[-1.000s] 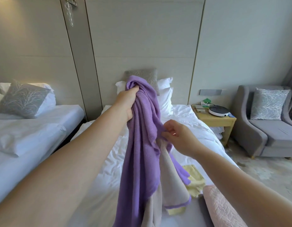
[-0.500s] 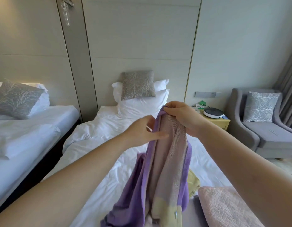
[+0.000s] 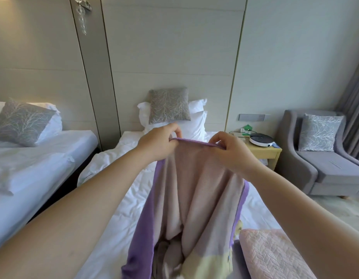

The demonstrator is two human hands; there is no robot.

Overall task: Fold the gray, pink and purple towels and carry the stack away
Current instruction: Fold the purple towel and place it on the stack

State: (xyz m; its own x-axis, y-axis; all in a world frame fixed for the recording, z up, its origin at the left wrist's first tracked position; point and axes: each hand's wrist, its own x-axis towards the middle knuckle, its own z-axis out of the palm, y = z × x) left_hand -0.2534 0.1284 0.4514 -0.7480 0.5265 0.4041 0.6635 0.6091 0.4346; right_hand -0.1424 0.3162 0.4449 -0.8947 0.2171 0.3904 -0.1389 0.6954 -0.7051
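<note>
Head view: the left hand and right hand are raised over the middle of the bed, each pinching the top hem of the purple towel. On the left hand the thumb and curled fingers close on the hem's left end. On the right hand the fingers are bent over the hem's right end, with the cloth caught beneath them. The hem runs nearly straight between the two hands.

The towel hangs down from there, showing a pale beige face with purple borders down both sides and a yellow band low down. Its lower part is bunched in folds at the bed's near edge.

The pink towel, quilted in texture, lies at the bed's near right corner, just beside the hanging cloth. A dark gray strip shows along its left side; I cannot tell whether that is the gray towel.

At the head of the bed white pillows stand with a gray cushion leaning against them. A nightstand to the right carries a round white device, and an armchair stands beyond it. A second bed is at the left.
</note>
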